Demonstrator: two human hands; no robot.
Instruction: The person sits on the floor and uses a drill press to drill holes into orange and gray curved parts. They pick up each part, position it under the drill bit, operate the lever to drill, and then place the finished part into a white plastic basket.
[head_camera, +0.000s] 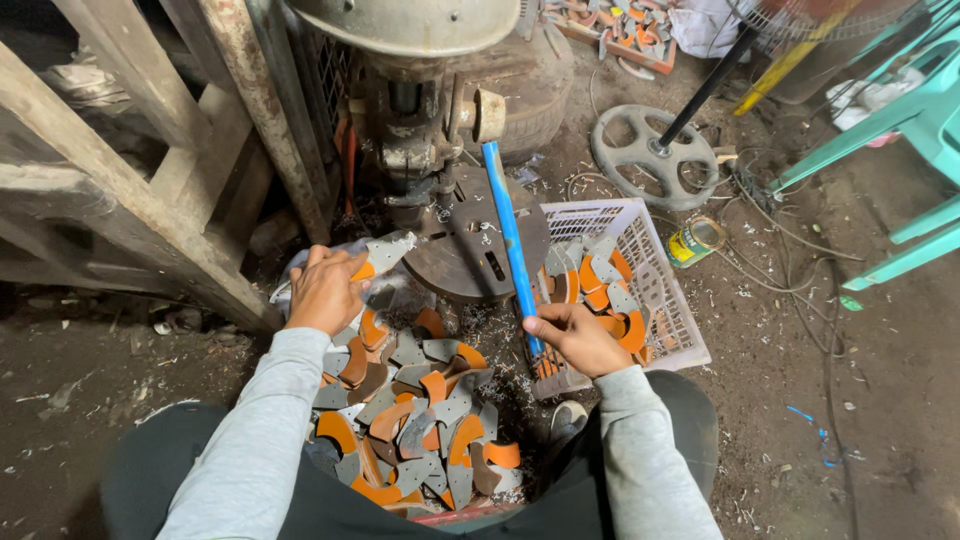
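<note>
Left hand (325, 290) grips plate (385, 252), feeding drill table (470, 245); right hand (578, 338) clamps blue lever (512, 245). Next: seat plate squarely, pull lever.

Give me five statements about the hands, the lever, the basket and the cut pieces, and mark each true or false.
1. The right hand grips the blue lever. True.
2. The left hand rests on the white basket. False: it holds a grey piece beside the round press table.
3. The basket holds grey and orange pieces. True.
4. The pile between the arms is all blue pieces. False: grey and orange.
5. The tin can stands inside the basket. False: it lies on the floor beside it.
</note>
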